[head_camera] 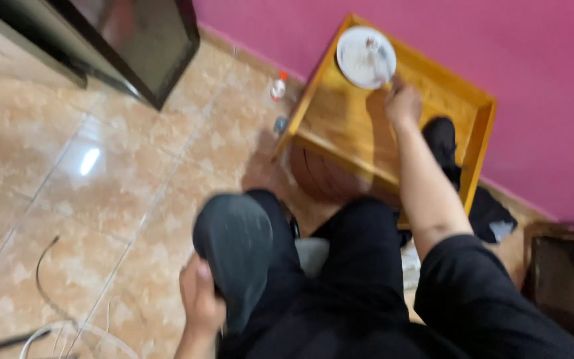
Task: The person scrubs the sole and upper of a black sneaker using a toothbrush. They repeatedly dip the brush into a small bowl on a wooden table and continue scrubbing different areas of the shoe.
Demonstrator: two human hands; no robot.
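Note:
My right hand reaches out over a low yellow wooden table and touches the edge of a white plate that holds a small clear object. Whether the fingers grip the plate is blurred. My left hand grips a dark grey shoe worn on a foot resting over my knee. Black trousers and a black sleeve fill the lower right.
A brown ball sits under the table. A small white bottle with a red cap stands on the tiled floor by the pink wall. A dark cabinet is top left, cables bottom left, and black cloth lies right.

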